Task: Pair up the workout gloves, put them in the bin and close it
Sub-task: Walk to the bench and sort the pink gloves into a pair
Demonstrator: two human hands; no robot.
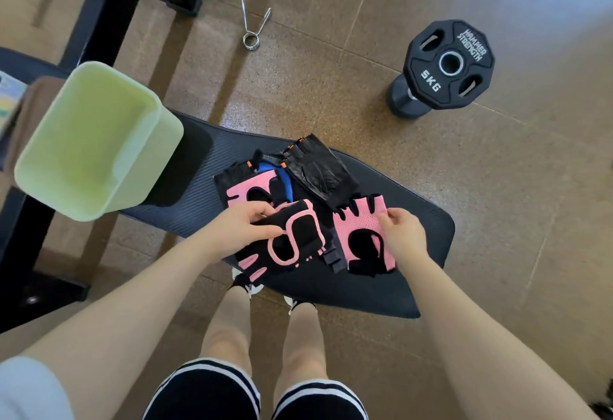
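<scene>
Two pink gloves lie side by side on the near end of the black padded bench (381, 290), and the coming move turns on the narrow gap between them. The bench runs slantwise from the pale green bin (96, 141), open at upper left with no lid in view, down to its rounded end at lower right; bare padding is left along the near edge and at the right end, little between the gloves and the bin. At the far side sits a heap: a black leather glove (318, 171) over a blue one (282, 177), beside another pink-and-black glove (248, 187). Nearer, the palm-side pink glove (292, 240) lies just left of the mesh-backed pink glove (361, 237), both with long axes roughly across the bench. The left hand (238, 227) pinches the former's upper edge; the right hand (403, 232) nips the latter's right edge. Likely the right glove goes leftward onto its mate, a short clear path.
</scene>
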